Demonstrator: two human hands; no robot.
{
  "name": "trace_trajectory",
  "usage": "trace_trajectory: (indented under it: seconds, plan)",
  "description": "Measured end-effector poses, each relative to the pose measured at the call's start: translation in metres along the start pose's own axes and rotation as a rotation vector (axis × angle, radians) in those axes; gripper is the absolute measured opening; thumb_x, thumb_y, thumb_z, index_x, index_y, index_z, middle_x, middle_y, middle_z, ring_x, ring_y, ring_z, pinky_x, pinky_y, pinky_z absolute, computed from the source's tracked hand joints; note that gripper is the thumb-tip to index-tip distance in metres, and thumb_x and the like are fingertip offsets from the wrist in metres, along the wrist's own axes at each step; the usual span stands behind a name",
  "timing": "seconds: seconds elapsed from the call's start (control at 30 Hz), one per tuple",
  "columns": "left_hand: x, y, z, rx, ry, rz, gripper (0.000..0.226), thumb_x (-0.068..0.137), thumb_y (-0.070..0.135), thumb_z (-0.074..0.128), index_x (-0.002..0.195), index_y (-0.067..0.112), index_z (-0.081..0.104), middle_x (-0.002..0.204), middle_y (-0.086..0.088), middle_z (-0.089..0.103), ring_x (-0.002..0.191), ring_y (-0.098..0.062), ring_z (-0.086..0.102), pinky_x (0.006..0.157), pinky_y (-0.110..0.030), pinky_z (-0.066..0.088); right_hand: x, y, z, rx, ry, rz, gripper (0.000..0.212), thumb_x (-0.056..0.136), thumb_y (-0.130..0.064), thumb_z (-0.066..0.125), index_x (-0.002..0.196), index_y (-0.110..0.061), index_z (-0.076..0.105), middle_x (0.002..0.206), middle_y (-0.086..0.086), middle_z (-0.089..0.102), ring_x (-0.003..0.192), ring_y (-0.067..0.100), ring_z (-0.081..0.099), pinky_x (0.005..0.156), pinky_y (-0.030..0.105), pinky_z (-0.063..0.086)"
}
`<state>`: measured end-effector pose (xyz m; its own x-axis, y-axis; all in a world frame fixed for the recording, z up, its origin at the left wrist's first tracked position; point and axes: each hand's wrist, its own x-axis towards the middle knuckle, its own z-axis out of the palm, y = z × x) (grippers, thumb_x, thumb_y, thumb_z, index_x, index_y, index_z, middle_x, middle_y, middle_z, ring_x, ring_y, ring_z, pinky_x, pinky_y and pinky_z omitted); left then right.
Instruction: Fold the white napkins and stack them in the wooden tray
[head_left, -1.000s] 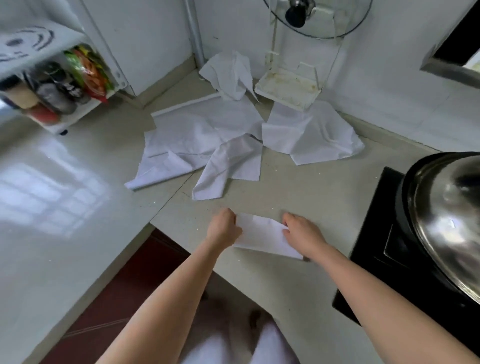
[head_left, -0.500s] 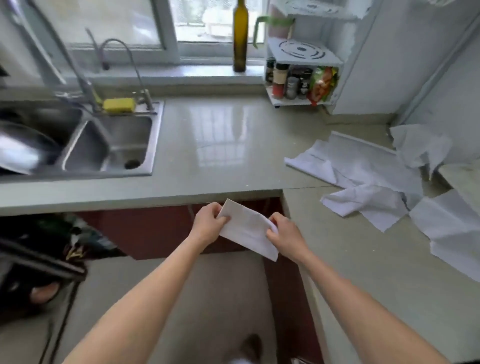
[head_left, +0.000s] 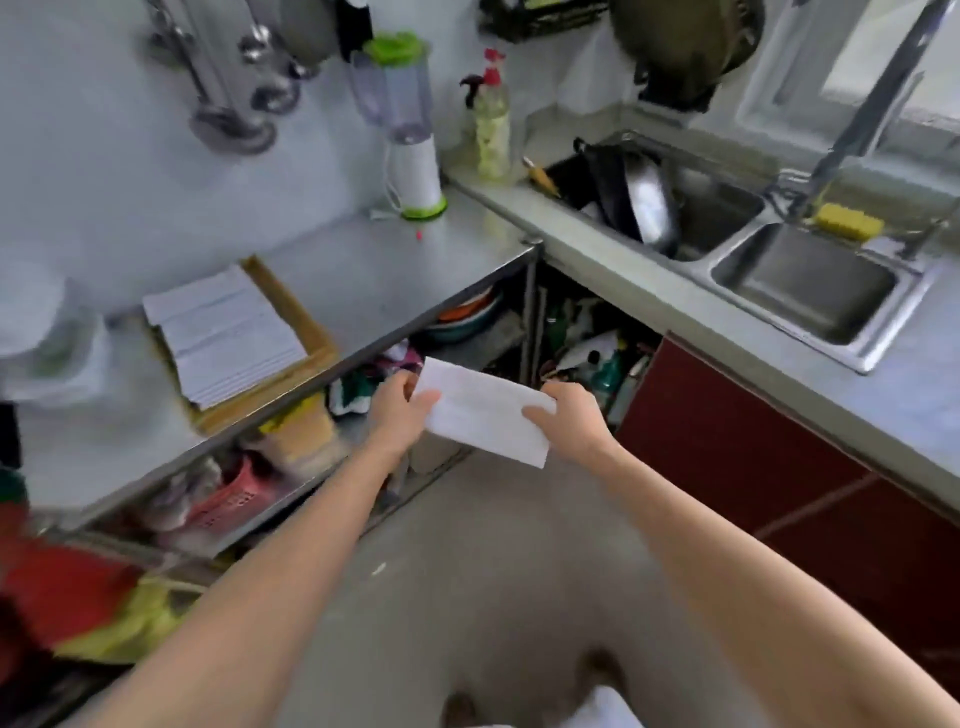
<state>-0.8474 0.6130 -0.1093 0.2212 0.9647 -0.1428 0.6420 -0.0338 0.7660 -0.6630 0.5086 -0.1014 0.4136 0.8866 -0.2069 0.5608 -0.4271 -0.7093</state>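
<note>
The 2 hands hold 1 folded white napkin (head_left: 485, 413) up in the air, above the floor (head_left: 493, 582) and in front of the open shelves under the steel surface (head_left: 363, 265). The left hand (head_left: 400, 410) pinches the left end of the napkin, with the thumb on top. The right hand (head_left: 569, 421) pinches the right end the same way. The napkin is a flat, long shape and touches nothing but the hands.

The wooden tray (head_left: 306, 332) sits on the steel surface to the left, well apart from the held napkin. A neat stack of folded white napkins (head_left: 223, 332) lies inside it.

A blender (head_left: 408, 130) with a green lid stands farther back on the same surface, and a spray bottle (head_left: 491, 130) stands just to its right. A double sink (head_left: 810, 283) is on the right, with a dark pan (head_left: 641, 200) in its far bowl and a yellow sponge (head_left: 849, 221) near the tap. A red cabinet door (head_left: 769, 457) is below the sink.
</note>
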Motion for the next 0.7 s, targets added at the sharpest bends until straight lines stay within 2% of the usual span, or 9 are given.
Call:
trace_trajectory:
  seconds: [0.1, 0.17, 0.23, 0.3, 0.4, 0.5, 0.6, 0.63, 0.7]
  plan:
    - [0.017, -0.051, -0.066, -0.092, 0.104, -0.097, 0.022, 0.093, 0.02, 0.058, 0.109, 0.006, 0.059, 0.107, -0.007, 0.063, 0.097, -0.025, 0.058, 0.081, -0.034, 0.044, 0.023, -0.058, 0.052, -0.01, -0.075, -0.079, 0.011, 0.087, -0.015, 0.061, 0.084, -0.007, 0.055, 0.072, 0.0, 0.053, 0.071, 0.02, 0.051, 0.049, 0.024, 0.033]
    - [0.027, -0.08, -0.101, -0.123, 0.176, -0.148, 0.025, 0.092, 0.02, 0.058, 0.113, 0.006, 0.059, 0.111, -0.006, 0.064, 0.102, -0.026, 0.059, 0.086, -0.035, 0.046, 0.042, -0.091, 0.081, 0.005, -0.104, -0.099, 0.02, 0.086, -0.016, 0.063, 0.074, -0.011, 0.049, 0.064, -0.003, 0.046, 0.066, 0.02, 0.048, 0.05, 0.025, 0.032]
    - [0.035, -0.103, -0.128, -0.186, 0.244, -0.202, 0.025, 0.093, 0.017, 0.057, 0.114, 0.005, 0.059, 0.112, -0.004, 0.064, 0.101, -0.024, 0.06, 0.082, -0.031, 0.044, 0.063, -0.12, 0.107, 0.01, -0.124, -0.116, 0.037, 0.087, -0.017, 0.064, 0.062, -0.016, 0.036, 0.06, -0.003, 0.038, 0.062, 0.019, 0.041, 0.051, 0.025, 0.027]
    - [0.044, -0.122, -0.149, -0.23, 0.308, -0.25, 0.022, 0.092, 0.014, 0.057, 0.11, 0.003, 0.06, 0.108, -0.007, 0.064, 0.098, -0.024, 0.06, 0.077, -0.03, 0.043, 0.088, -0.145, 0.134, 0.034, -0.18, -0.124, 0.043, 0.087, -0.018, 0.063, 0.06, -0.016, 0.03, 0.058, -0.001, 0.034, 0.063, 0.021, 0.037, 0.055, 0.03, 0.027]
    - [0.067, -0.144, -0.182, -0.22, 0.408, -0.318, 0.016, 0.091, 0.014, 0.058, 0.1, 0.003, 0.063, 0.097, -0.007, 0.065, 0.089, -0.023, 0.059, 0.072, -0.028, 0.041, 0.134, -0.184, 0.174, 0.061, -0.271, -0.153, 0.043, 0.089, -0.023, 0.062, 0.06, -0.014, 0.032, 0.058, 0.003, 0.036, 0.061, 0.021, 0.039, 0.059, 0.029, 0.031]
    - [0.097, -0.163, -0.214, -0.256, 0.498, -0.421, 0.018, 0.091, 0.018, 0.057, 0.098, 0.003, 0.066, 0.096, -0.008, 0.067, 0.09, -0.025, 0.061, 0.076, -0.032, 0.045, 0.174, -0.225, 0.206, 0.14, -0.354, -0.172, 0.035, 0.09, -0.025, 0.061, 0.066, -0.013, 0.039, 0.061, 0.007, 0.04, 0.06, 0.018, 0.04, 0.056, 0.027, 0.032]
    - [0.123, -0.178, -0.236, -0.311, 0.542, -0.51, 0.014, 0.091, 0.015, 0.055, 0.087, 0.005, 0.065, 0.09, -0.009, 0.066, 0.084, -0.024, 0.059, 0.071, -0.03, 0.043, 0.21, -0.254, 0.235, 0.156, -0.442, -0.171, 0.034, 0.088, -0.023, 0.064, 0.064, -0.015, 0.041, 0.061, 0.008, 0.044, 0.059, 0.018, 0.045, 0.06, 0.028, 0.04]
    - [0.133, -0.181, -0.242, -0.331, 0.557, -0.522, 0.012, 0.091, 0.013, 0.055, 0.085, 0.007, 0.064, 0.088, -0.008, 0.065, 0.083, -0.024, 0.058, 0.071, -0.031, 0.042, 0.222, -0.263, 0.242, 0.161, -0.462, -0.168, 0.03, 0.087, -0.02, 0.065, 0.066, -0.014, 0.045, 0.062, 0.008, 0.045, 0.06, 0.019, 0.047, 0.062, 0.03, 0.043]
    - [0.151, -0.185, -0.252, -0.347, 0.592, -0.549, 0.007, 0.09, 0.011, 0.056, 0.091, 0.008, 0.061, 0.093, -0.007, 0.064, 0.087, -0.025, 0.059, 0.076, -0.034, 0.046, 0.243, -0.28, 0.253, 0.157, -0.488, -0.171, 0.011, 0.087, -0.014, 0.064, 0.082, -0.01, 0.054, 0.071, 0.006, 0.052, 0.063, 0.018, 0.051, 0.065, 0.032, 0.046]
